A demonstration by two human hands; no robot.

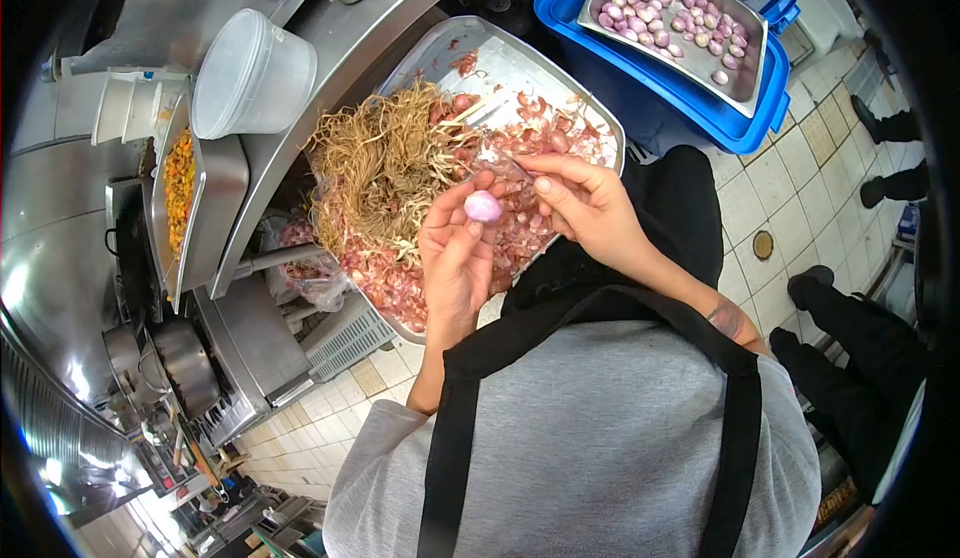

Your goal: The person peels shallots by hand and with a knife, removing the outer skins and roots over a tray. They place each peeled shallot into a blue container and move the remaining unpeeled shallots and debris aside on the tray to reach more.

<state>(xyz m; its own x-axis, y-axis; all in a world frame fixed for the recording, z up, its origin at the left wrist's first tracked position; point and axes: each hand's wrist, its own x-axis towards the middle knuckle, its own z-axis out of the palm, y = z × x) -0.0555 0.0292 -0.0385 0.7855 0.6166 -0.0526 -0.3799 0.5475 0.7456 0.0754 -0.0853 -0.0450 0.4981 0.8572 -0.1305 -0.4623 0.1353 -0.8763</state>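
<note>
Between the fingertips of my left hand (pixel 458 248) is a peeled, pale purple shallot (pixel 484 207). My right hand (pixel 590 206) is beside it, thumb and forefinger pinched together; what they hold, if anything, I cannot make out. Both hands are above a large metal tray (pixel 598 108) on my lap side. Reddish shallot skins (pixel 390 288) cover much of the tray, and a tangled heap of dry, stringy roots (pixel 375 163) lies at its left. A few unpeeled shallots (pixel 463 103) show among the scraps.
To the upper right, a steel pan (pixel 752 76) of peeled shallots rests on a blue lid (pixel 745 138). A white plastic tub (pixel 250 73) and a pan of chopped orange vegetables (pixel 180 188) stand left on the steel counter (pixel 345 53). Other people's legs (pixel 850 368) are at right.
</note>
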